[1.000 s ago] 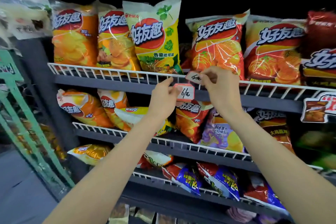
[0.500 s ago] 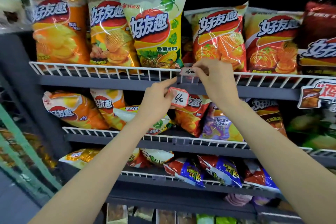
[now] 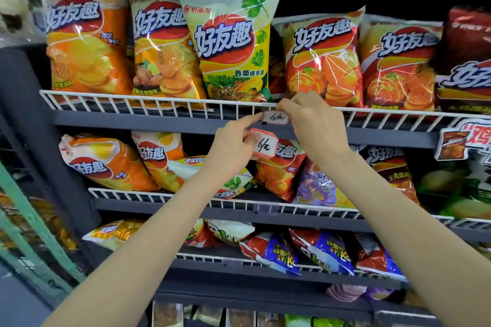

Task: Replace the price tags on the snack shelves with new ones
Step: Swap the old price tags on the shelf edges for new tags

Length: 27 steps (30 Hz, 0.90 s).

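Where the top shelf's white wire rail (image 3: 159, 103) runs across the head view, the right hand (image 3: 316, 127) reaches up to it with fingers curled, pinching the upper right edge of a small white price tag (image 3: 275, 117) that sits against the shelf front just under the rail; the tag bears handwriting reading "6/" and a further character, and it lies directly at that hand's fingertips, to their left; the left hand (image 3: 233, 145) sits just below and to the left, its forefinger stretched out so that the tip touches the left end of that same tag, while its thumb and remaining fingers curl round a second, red-bordered price tag (image 3: 265, 145) with the same handwritten figure; this second tag is held at a tilt in front of the gap between the top and second shelves, just right of the left palm and below the right hand's wrist, apart from the shelf edge; above the rail stand chip bags, a yellow-green bag (image 3: 228, 42) left of the hands and an orange bag (image 3: 322, 61) directly behind the right hand's knuckles; lower shelves (image 3: 239, 214) carry more bags lying on their sides; both forearms are bare.
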Each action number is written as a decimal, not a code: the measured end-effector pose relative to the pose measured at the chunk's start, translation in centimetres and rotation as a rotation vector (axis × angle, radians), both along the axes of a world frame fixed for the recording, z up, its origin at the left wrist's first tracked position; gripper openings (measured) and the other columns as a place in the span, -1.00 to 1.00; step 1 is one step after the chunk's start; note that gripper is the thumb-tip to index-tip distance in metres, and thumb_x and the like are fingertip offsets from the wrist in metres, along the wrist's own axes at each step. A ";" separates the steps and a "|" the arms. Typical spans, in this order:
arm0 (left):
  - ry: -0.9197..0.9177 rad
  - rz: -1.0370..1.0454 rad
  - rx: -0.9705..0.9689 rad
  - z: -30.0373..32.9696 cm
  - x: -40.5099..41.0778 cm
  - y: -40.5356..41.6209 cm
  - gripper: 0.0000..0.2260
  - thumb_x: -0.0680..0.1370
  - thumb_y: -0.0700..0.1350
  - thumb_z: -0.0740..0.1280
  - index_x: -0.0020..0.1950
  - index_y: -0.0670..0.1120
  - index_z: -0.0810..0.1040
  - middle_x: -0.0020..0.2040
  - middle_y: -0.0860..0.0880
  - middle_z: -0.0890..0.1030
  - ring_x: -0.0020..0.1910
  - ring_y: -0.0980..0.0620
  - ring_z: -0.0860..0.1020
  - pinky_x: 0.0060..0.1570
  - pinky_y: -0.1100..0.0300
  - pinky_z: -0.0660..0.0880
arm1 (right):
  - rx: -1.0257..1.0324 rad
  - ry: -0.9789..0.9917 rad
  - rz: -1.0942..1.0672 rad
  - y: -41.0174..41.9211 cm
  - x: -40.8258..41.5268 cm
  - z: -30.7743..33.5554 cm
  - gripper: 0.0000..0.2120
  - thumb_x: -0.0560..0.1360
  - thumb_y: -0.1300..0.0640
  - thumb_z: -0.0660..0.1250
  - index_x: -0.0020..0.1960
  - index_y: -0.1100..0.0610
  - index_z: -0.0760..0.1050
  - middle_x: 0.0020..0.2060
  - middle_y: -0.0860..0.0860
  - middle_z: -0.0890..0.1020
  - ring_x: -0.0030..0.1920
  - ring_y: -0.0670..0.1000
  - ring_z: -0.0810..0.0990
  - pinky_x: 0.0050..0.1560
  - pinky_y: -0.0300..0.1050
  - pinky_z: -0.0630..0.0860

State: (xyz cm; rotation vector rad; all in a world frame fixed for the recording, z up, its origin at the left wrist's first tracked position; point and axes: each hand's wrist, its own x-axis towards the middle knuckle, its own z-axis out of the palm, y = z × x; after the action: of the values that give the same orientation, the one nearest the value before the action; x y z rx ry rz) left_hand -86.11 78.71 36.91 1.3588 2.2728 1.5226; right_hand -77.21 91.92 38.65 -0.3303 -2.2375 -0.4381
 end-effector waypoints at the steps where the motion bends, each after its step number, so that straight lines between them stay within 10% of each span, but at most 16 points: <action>1: -0.006 -0.001 0.000 0.1 0.0 0.0 -0.60 0.60 -0.24 0.20 0.43 0.01 0.34 -0.02 -0.02 0.60 -0.28 0.20 0.58 -0.23 0.39 0.57 | 0.001 -0.009 0.003 0.0 0.1 0.1 -0.55 0.09 0.51 0.49 -0.08 0.20 0.60 -0.29 0.10 0.56 -0.27 0.14 0.52 -0.50 -0.26 0.16; 9: -0.012 -0.004 -0.037 0.2 -0.4 0.2 -0.59 0.60 -0.22 0.20 0.44 -0.01 0.31 0.15 -0.14 0.61 -0.12 0.04 0.62 -0.16 0.23 0.61 | -0.016 0.001 -0.014 0.3 -0.1 -0.3 -0.65 0.15 0.45 0.51 -0.12 0.17 0.61 -0.29 0.06 0.56 -0.29 0.10 0.52 -0.52 -0.28 0.16; 15: 0.322 0.114 -0.162 0.4 -0.7 0.4 -0.42 0.60 -0.27 0.12 0.49 0.23 0.08 -0.34 -0.07 0.35 -0.39 0.00 0.33 -0.36 0.16 0.32 | -0.033 0.058 -0.002 0.5 -0.4 -0.6 -0.65 0.16 0.43 0.52 -0.12 0.15 0.61 -0.30 0.05 0.56 -0.31 0.08 0.53 -0.54 -0.31 0.18; 27: 0.691 0.205 -0.290 0.7 -0.7 0.5 -0.40 0.54 -0.31 0.15 0.49 0.14 0.15 -0.19 -0.06 0.37 -0.12 -0.21 0.52 -0.22 0.01 0.44 | -0.008 0.076 -0.040 0.1 -0.5 -0.9 -0.63 0.15 0.49 0.47 -0.12 0.19 0.55 -0.32 0.07 0.52 -0.32 0.09 0.47 -0.52 -0.37 -0.03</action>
State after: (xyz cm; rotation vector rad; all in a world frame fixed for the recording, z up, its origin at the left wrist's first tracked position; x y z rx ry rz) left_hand -86.85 79.20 37.56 1.7991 2.9510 0.7587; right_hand -77.73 92.05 37.80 -0.3897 -2.1627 -0.4307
